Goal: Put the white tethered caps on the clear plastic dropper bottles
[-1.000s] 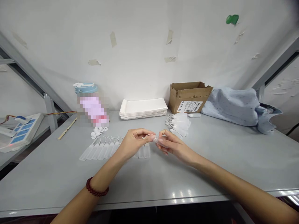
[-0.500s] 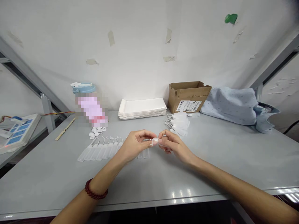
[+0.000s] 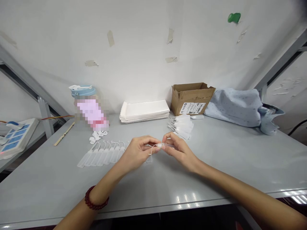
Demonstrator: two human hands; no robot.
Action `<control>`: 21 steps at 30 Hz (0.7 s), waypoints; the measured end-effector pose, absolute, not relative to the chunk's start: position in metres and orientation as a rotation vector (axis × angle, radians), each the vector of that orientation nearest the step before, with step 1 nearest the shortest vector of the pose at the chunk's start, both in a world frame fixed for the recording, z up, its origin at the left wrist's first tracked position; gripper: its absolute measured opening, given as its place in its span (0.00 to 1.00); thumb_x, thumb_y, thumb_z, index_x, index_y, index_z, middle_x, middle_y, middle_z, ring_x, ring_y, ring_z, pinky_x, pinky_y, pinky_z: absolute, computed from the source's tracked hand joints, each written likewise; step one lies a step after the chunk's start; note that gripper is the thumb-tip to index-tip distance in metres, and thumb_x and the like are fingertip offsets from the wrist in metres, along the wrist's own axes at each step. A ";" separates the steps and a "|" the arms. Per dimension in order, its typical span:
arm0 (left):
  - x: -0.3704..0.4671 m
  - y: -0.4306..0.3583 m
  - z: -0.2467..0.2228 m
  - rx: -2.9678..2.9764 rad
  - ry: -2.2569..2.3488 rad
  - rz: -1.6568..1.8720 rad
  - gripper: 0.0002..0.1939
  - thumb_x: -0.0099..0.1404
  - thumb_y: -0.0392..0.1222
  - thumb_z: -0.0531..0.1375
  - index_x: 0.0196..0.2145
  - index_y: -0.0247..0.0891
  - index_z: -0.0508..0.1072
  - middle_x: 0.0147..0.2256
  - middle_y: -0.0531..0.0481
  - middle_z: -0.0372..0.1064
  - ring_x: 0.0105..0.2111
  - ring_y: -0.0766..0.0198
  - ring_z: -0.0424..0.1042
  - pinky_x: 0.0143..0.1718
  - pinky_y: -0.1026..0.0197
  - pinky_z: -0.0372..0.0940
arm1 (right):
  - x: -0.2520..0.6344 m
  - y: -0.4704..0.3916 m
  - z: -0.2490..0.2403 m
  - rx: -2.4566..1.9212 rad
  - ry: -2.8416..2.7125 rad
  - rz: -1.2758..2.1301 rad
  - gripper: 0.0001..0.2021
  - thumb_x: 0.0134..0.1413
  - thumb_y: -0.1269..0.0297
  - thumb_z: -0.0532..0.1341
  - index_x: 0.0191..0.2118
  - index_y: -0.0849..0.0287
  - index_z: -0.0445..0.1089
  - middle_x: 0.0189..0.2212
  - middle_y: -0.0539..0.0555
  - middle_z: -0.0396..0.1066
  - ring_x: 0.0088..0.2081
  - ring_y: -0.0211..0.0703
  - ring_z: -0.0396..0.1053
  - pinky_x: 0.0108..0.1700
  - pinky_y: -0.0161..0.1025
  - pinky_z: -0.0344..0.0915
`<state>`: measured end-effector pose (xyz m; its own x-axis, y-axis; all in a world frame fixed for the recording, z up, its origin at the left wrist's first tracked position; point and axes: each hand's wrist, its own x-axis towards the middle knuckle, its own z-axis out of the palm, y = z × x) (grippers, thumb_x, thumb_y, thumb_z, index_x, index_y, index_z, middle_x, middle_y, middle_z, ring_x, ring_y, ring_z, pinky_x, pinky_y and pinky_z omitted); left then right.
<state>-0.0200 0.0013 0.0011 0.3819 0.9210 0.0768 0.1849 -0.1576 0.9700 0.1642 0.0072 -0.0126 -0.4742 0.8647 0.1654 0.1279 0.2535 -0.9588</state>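
Between my two hands is a small translucent white plastic piece (image 3: 159,145) with a thin curved strap hanging at its left end. My left hand (image 3: 141,150) pinches that left end between thumb and fingers. The other end is in the fingertips of my right hand (image 3: 178,147), whose fingers partly hide it. Left of my left hand, several translucent sleeves with curved straps (image 3: 102,156) lie in a row on the grey table (image 3: 134,188). Part of another sleeve (image 3: 149,159) shows just below my left fingers. Beyond my right hand lies a pile of similar pieces (image 3: 183,124).
Small white round parts (image 3: 97,136) lie behind the row, near a blue-lidded, partly blurred object (image 3: 82,91). White envelopes (image 3: 145,110) are stacked at the back, beside an open cardboard box (image 3: 192,99) and light blue cloth (image 3: 232,107). A power strip (image 3: 18,137) is at far left.
The strap of the held piece now curves down and left past my left fingertips. My right fingers have shifted slightly around the piece. The whole view has moved a little.
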 end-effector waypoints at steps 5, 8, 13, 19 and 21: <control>-0.020 0.001 0.003 1.602 1.025 0.884 0.09 0.59 0.43 0.62 0.36 0.37 0.76 0.37 0.47 0.73 0.39 0.59 0.71 0.42 0.60 0.65 | 0.165 0.007 -0.013 -0.879 -1.767 1.302 0.08 0.58 0.59 0.55 0.35 0.56 0.55 0.22 0.44 0.58 0.23 0.34 0.52 0.26 0.33 0.48; -0.020 0.002 0.008 1.565 1.009 0.836 0.11 0.60 0.46 0.60 0.35 0.35 0.76 0.33 0.47 0.73 0.33 0.62 0.71 0.37 0.61 0.67 | 0.165 0.005 -0.009 -0.836 -1.841 1.233 0.06 0.59 0.61 0.53 0.37 0.56 0.54 0.27 0.48 0.67 0.27 0.37 0.61 0.28 0.35 0.53; -0.020 0.001 0.013 1.548 1.008 0.754 0.12 0.61 0.45 0.59 0.31 0.33 0.75 0.25 0.50 0.70 0.26 0.65 0.70 0.32 0.63 0.66 | 0.167 0.002 -0.008 -0.804 -2.038 1.029 0.04 0.60 0.66 0.52 0.38 0.56 0.53 0.30 0.52 0.71 0.30 0.40 0.65 0.27 0.35 0.52; -0.019 -0.002 0.007 1.642 1.004 0.836 0.08 0.62 0.40 0.59 0.34 0.33 0.75 0.28 0.49 0.71 0.30 0.65 0.70 0.33 0.64 0.65 | 0.166 0.004 -0.009 -0.760 -1.897 1.233 0.05 0.60 0.64 0.53 0.37 0.55 0.53 0.28 0.49 0.68 0.30 0.38 0.63 0.31 0.35 0.54; -0.018 -0.003 0.003 1.754 1.002 0.912 0.08 0.62 0.39 0.58 0.35 0.34 0.75 0.31 0.47 0.72 0.32 0.64 0.70 0.34 0.63 0.65 | 0.166 0.008 -0.011 -0.755 -1.702 1.489 0.07 0.58 0.62 0.55 0.35 0.54 0.53 0.23 0.45 0.62 0.26 0.35 0.58 0.27 0.33 0.52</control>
